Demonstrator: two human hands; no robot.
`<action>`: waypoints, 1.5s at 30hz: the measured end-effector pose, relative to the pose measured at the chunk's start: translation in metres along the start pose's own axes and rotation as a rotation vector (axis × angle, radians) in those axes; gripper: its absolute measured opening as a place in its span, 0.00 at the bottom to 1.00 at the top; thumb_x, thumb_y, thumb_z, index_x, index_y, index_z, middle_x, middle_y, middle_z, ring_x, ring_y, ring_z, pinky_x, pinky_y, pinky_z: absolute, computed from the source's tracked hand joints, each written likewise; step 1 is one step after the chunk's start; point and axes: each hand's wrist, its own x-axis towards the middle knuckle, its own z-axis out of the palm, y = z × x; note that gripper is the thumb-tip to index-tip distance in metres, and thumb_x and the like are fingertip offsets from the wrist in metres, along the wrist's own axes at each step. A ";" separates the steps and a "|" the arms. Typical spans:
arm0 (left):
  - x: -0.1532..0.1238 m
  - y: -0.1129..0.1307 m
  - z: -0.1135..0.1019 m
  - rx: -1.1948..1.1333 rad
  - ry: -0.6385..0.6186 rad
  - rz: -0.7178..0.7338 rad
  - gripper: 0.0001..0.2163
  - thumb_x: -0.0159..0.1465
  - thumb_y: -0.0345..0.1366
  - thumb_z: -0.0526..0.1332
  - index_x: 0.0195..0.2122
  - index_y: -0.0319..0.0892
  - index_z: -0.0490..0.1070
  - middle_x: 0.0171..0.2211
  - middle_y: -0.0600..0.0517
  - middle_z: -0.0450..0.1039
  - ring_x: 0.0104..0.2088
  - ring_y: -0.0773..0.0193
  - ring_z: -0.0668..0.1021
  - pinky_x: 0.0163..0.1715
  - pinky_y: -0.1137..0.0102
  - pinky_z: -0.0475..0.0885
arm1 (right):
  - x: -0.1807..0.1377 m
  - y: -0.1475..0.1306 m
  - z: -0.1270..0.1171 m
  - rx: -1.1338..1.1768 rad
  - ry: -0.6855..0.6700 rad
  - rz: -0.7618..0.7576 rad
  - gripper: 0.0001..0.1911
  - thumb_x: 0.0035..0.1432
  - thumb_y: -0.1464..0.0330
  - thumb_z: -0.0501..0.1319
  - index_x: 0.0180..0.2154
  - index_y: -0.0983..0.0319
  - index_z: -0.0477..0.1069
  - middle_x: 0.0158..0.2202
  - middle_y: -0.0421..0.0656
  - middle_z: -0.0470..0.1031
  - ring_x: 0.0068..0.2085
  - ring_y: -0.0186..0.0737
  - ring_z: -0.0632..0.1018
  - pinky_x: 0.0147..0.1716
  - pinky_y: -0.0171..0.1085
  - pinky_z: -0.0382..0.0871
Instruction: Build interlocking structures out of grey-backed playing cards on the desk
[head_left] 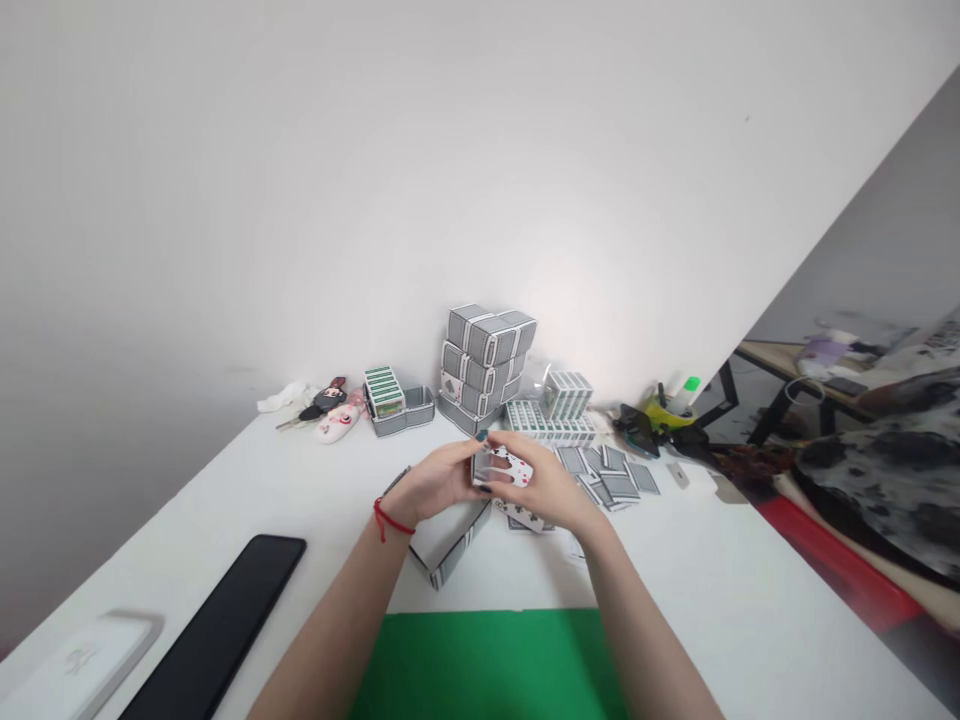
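Playing cards (512,466) are held between my two hands over the middle of the white table. My left hand (448,478), with a red string on its wrist, grips their left side. On the right side, the thumb and fingers of my right hand (546,484) close around the card edges. Below my left hand lies an open tray made of grey-backed cards (450,560), partly covered by that hand. Loose cards (525,516) lie beneath my right hand, some face up. More grey-backed cards (616,482) are spread to the right.
Against the wall stands a stack of card-built boxes (491,350). Green-and-white packs (555,422) sit right of it, and another card tray (416,405) left. A long black object (225,620) and a white box (82,665) lie front left; a yellow holder (667,408) stands right.
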 end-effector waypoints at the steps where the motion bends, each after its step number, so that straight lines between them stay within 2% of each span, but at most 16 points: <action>1: -0.002 0.003 -0.002 0.009 0.014 0.005 0.13 0.60 0.39 0.58 0.43 0.37 0.69 0.41 0.42 0.73 0.43 0.56 0.75 0.45 0.60 0.69 | 0.000 0.008 -0.005 0.011 -0.001 0.040 0.26 0.50 0.67 0.62 0.53 0.57 0.64 0.52 0.44 0.69 0.51 0.41 0.70 0.52 0.43 0.64; 4: -0.005 0.009 -0.006 0.053 0.082 0.023 0.12 0.59 0.36 0.61 0.43 0.37 0.68 0.47 0.40 0.70 0.48 0.55 0.72 0.48 0.57 0.68 | -0.004 0.035 -0.017 -0.089 0.013 0.288 0.24 0.51 0.65 0.62 0.52 0.58 0.65 0.50 0.46 0.70 0.47 0.42 0.73 0.45 0.42 0.69; 7: -0.007 0.013 -0.010 0.095 0.116 0.035 0.14 0.57 0.34 0.63 0.44 0.41 0.66 0.52 0.42 0.64 0.52 0.54 0.69 0.48 0.54 0.69 | -0.007 0.056 -0.017 -0.415 -0.178 0.518 0.25 0.47 0.66 0.64 0.50 0.60 0.66 0.47 0.48 0.72 0.46 0.43 0.74 0.44 0.40 0.67; 9: -0.008 0.015 -0.012 0.129 0.119 0.058 0.17 0.54 0.30 0.65 0.45 0.43 0.66 0.53 0.44 0.62 0.51 0.57 0.70 0.48 0.55 0.69 | -0.008 0.062 -0.005 -0.507 -0.249 0.572 0.28 0.40 0.68 0.68 0.47 0.63 0.68 0.45 0.51 0.72 0.47 0.49 0.72 0.44 0.42 0.66; 12: -0.010 0.017 -0.015 0.195 0.164 0.064 0.24 0.50 0.25 0.66 0.47 0.47 0.65 0.53 0.47 0.59 0.46 0.61 0.73 0.48 0.55 0.70 | -0.007 0.063 0.018 -0.577 -0.268 0.619 0.31 0.31 0.73 0.70 0.43 0.64 0.69 0.44 0.56 0.70 0.49 0.60 0.69 0.42 0.50 0.64; 15: -0.013 0.018 -0.018 0.229 0.201 0.037 0.31 0.47 0.23 0.67 0.51 0.51 0.62 0.57 0.45 0.50 0.45 0.59 0.74 0.46 0.54 0.71 | -0.004 0.063 0.030 -0.593 -0.262 0.651 0.27 0.31 0.74 0.69 0.40 0.65 0.69 0.43 0.56 0.70 0.48 0.61 0.69 0.42 0.52 0.62; 17: -0.014 0.019 -0.019 0.239 0.207 0.053 0.34 0.45 0.22 0.68 0.52 0.52 0.61 0.58 0.45 0.46 0.46 0.58 0.73 0.47 0.56 0.71 | -0.002 0.065 0.030 -0.566 -0.256 0.659 0.22 0.32 0.74 0.68 0.35 0.65 0.70 0.42 0.55 0.71 0.46 0.57 0.71 0.40 0.48 0.63; 19: -0.015 0.019 -0.019 0.251 0.223 0.081 0.33 0.44 0.22 0.68 0.51 0.51 0.62 0.58 0.45 0.46 0.46 0.59 0.73 0.48 0.58 0.71 | -0.001 0.065 0.024 -0.514 -0.241 0.656 0.13 0.36 0.74 0.66 0.30 0.64 0.69 0.40 0.53 0.72 0.43 0.53 0.73 0.38 0.42 0.64; 22: -0.015 0.020 -0.020 0.226 0.225 0.112 0.26 0.49 0.28 0.67 0.49 0.49 0.64 0.53 0.47 0.54 0.43 0.63 0.73 0.47 0.60 0.71 | 0.001 0.061 0.012 -0.391 -0.211 0.631 0.03 0.45 0.72 0.61 0.28 0.63 0.68 0.34 0.48 0.74 0.39 0.46 0.75 0.35 0.38 0.66; 26: -0.014 0.020 -0.021 0.244 0.248 0.121 0.15 0.56 0.35 0.63 0.45 0.45 0.68 0.44 0.48 0.64 0.39 0.64 0.73 0.42 0.64 0.73 | 0.003 0.037 0.001 -0.094 -0.171 0.573 0.11 0.57 0.65 0.51 0.40 0.60 0.64 0.36 0.43 0.75 0.35 0.40 0.77 0.30 0.37 0.70; 29: -0.013 0.020 -0.023 0.346 0.267 0.112 0.20 0.53 0.36 0.65 0.48 0.44 0.67 0.39 0.48 0.69 0.33 0.66 0.74 0.32 0.70 0.73 | 0.003 0.011 -0.001 0.487 -0.110 0.474 0.14 0.55 0.62 0.53 0.44 0.58 0.58 0.43 0.44 0.72 0.35 0.41 0.78 0.26 0.39 0.73; 31: -0.013 0.021 -0.024 0.386 0.295 0.122 0.25 0.51 0.36 0.67 0.51 0.45 0.65 0.36 0.49 0.71 0.30 0.66 0.74 0.28 0.72 0.72 | 0.003 0.000 0.000 0.597 -0.040 0.403 0.12 0.51 0.63 0.57 0.38 0.58 0.59 0.41 0.43 0.72 0.35 0.42 0.78 0.27 0.40 0.74; 34: -0.015 0.022 -0.022 0.427 0.360 0.120 0.24 0.50 0.36 0.67 0.49 0.42 0.67 0.36 0.48 0.72 0.30 0.65 0.75 0.25 0.71 0.72 | 0.004 -0.004 0.004 0.527 0.053 0.299 0.10 0.48 0.67 0.58 0.28 0.58 0.54 0.34 0.41 0.72 0.38 0.41 0.76 0.32 0.40 0.72; 37: -0.016 0.024 -0.018 0.437 0.414 0.135 0.17 0.51 0.36 0.65 0.42 0.40 0.68 0.36 0.48 0.72 0.30 0.63 0.76 0.26 0.68 0.74 | 0.003 0.002 0.009 0.182 0.130 0.184 0.09 0.46 0.72 0.55 0.26 0.59 0.53 0.32 0.40 0.68 0.37 0.40 0.71 0.37 0.41 0.67; 40: -0.018 0.026 -0.014 0.442 0.422 0.159 0.14 0.53 0.36 0.64 0.40 0.40 0.67 0.33 0.50 0.71 0.29 0.64 0.75 0.25 0.68 0.75 | 0.002 0.004 0.013 -0.134 0.155 0.120 0.11 0.43 0.75 0.54 0.32 0.59 0.59 0.34 0.41 0.65 0.38 0.41 0.66 0.39 0.41 0.63; 45: -0.019 0.027 -0.014 0.465 0.408 0.169 0.13 0.53 0.35 0.63 0.39 0.40 0.67 0.31 0.51 0.70 0.27 0.65 0.74 0.23 0.67 0.76 | 0.002 -0.001 0.014 -0.187 0.104 0.082 0.21 0.44 0.74 0.57 0.43 0.59 0.61 0.41 0.43 0.65 0.43 0.44 0.66 0.44 0.43 0.62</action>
